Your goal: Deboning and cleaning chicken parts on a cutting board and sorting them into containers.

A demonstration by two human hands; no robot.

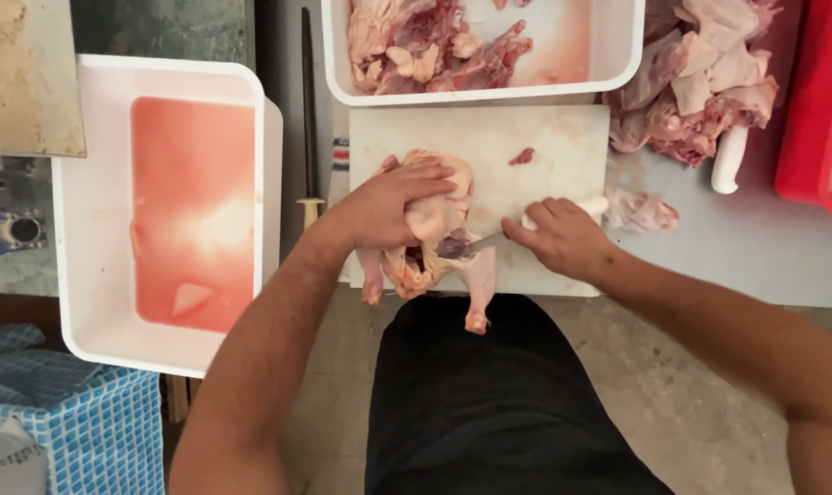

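Head view: left hand (pixel 393 203) clamped on a raw chicken (pixel 434 240) on the board (pixel 562 151), right hand (pixel 562 236) gripping a knife (pixel 485 241) at its thigh; carcass likely soft, slippery, best pinned by the body.

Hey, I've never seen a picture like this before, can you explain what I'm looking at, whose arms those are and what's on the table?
This is one picture from a camera worn on a person's head, looking down at their own two bare hands. The left hand presses down on a whole raw chicken lying on a white cutting board. The right hand grips a white-handled knife, its blade at the chicken. Behind the board, a white tub holds chicken pieces. To the left, a white tray holds pink liquid. More raw pieces are piled at the right.
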